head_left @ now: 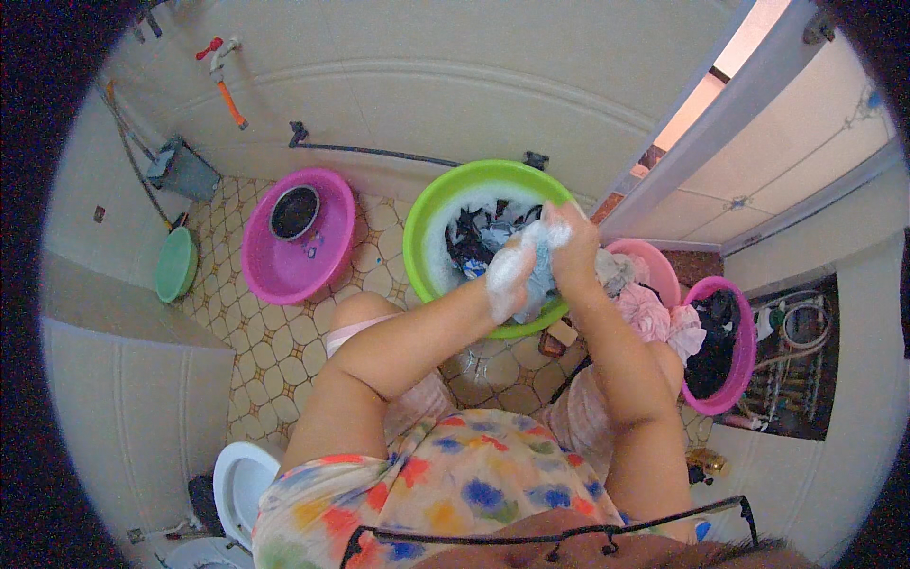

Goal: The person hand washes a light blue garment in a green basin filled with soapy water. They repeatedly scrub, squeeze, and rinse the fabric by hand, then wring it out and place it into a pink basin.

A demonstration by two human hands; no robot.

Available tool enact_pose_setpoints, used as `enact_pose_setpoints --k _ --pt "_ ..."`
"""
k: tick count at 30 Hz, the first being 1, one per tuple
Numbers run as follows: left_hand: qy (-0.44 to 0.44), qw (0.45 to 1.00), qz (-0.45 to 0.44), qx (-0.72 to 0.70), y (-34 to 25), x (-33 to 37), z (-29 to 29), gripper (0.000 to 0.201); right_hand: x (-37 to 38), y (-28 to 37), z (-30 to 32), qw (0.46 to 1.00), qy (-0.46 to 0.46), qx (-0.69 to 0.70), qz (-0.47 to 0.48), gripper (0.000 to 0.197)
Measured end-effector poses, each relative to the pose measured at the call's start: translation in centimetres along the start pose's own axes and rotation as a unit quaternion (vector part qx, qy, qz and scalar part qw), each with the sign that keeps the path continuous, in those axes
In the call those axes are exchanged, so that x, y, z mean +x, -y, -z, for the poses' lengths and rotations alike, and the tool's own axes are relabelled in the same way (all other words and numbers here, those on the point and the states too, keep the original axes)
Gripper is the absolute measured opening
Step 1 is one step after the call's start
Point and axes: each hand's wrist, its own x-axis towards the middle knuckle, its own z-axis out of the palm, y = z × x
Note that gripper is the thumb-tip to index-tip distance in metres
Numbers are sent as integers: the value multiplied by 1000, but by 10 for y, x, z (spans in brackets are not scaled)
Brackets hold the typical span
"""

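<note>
Both my hands are over the right side of a green basin point(415, 248) on the floor, with white suds inside it. A wet light-blue cloth point(541, 275) is bunched between them. My right hand point(574, 245) is closed around its upper part near the rim. Lower and to the left, my left hand point(510, 281), thick with foam, is closed against the same cloth; its fingers are partly hidden by suds. Dark and bluish laundry point(471, 237) lies soaking in the suds beside my hands.
To the left stands a magenta basin point(263, 270) holding a dark round pan point(295, 212). On the right are a pink basin point(654, 261) with pink and grey clothes point(649, 311) and a magenta basin point(749, 351) with black clothes. A soap bar point(563, 331) lies by the green basin; a toilet point(237, 474) is at lower left.
</note>
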Motion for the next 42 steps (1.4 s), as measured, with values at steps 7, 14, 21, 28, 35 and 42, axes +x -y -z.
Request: enact_pose_setpoints --k 7,14,21,28,35,42 --pt "9 995 68 -66 2 32 87 26 -24 24 -14 993 31 46 106 26" --pt "1 999 40 -31 -9 -1 -6 28 -1 13 2 1000 17 12 -13 25" --pt "324 917 120 -201 4 44 96 30 -20 14 -25 996 -1 38 83 28" --pt "85 990 -106 44 0 -13 -2 35 4 12 11 1000 13 8 24 25" --pt "98 991 -17 -91 -3 33 68 39 -34 39 -8 977 62 -56 197 16" --pt "-69 996 -27 39 -15 -12 -26 21 -4 2 -1 997 10 -7 73 14"
